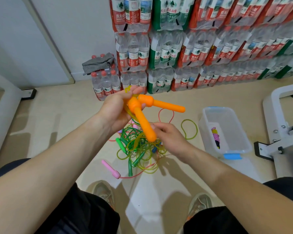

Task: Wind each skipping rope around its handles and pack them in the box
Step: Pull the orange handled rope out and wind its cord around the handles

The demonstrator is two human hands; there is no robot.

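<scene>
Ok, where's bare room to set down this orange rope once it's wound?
Most of the box floor is bare; one wound rope lies near its left wall. Open floor lies left of the tangle of ropes, toward the white frame foot and the water bottle pack. The tangle is crowded, with a yellow-green loop trailing toward the box.

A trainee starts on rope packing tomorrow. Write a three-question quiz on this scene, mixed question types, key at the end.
1. True or false: the clear box is empty.
2. The left hand grips two handles at their thick ends, and the right hand pinches one of them near its far end. What colour are they? A green, B orange, C pink.
3. Fill in: the loose pink handle lies on the ____.

Key: 1 false, a wound rope lies inside. 2 B. 3 floor.
</scene>
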